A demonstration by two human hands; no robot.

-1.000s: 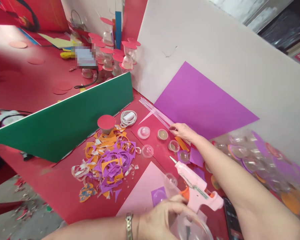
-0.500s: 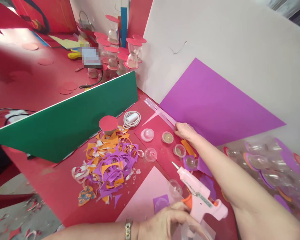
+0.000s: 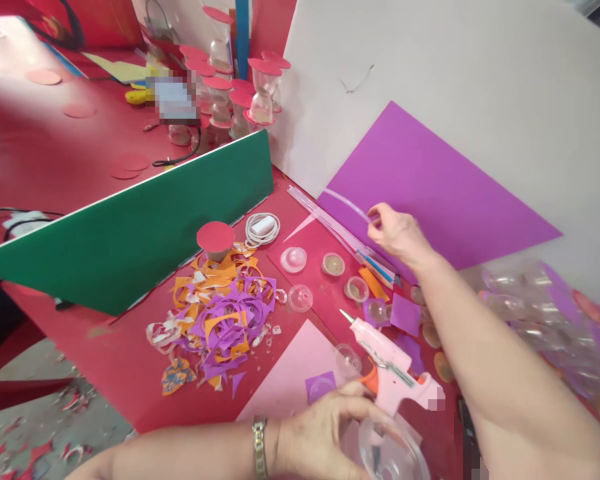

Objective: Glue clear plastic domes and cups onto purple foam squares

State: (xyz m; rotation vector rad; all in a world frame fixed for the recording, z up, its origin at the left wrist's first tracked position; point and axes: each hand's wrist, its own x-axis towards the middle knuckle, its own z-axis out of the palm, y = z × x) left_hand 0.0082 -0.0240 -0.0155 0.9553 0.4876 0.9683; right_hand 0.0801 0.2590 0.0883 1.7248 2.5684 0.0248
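My right hand [image 3: 397,230] pinches one end of a long translucent glue stick [image 3: 347,199], which is raised against the purple sheet [image 3: 440,193]. More glue sticks [image 3: 325,220] lie in a bundle below it, beside the white board. My left hand [image 3: 325,427], with a metal watch on the wrist, is closed around a clear plastic cup [image 3: 395,450] at the bottom edge. Just beyond those fingers is a pink glue gun [image 3: 385,353] with an orange trigger, its nozzle pointing up and left. Its handle is partly hidden behind the hand and cup.
Purple and orange paper scraps [image 3: 225,320] are heaped left of centre, before a green board [image 3: 145,233]. Small clear cups [image 3: 334,265] and a coiled white cable [image 3: 263,230] lie nearby. Hourglass-shaped cup pairs [image 3: 263,93] stand behind; more cups [image 3: 530,313] are at right.
My right hand has lifted one glue stick off the bundle, moving up and slightly right. Blue-tinted sticks in the bundle are now uncovered. My left hand stays at the cup; the view shifts slightly.
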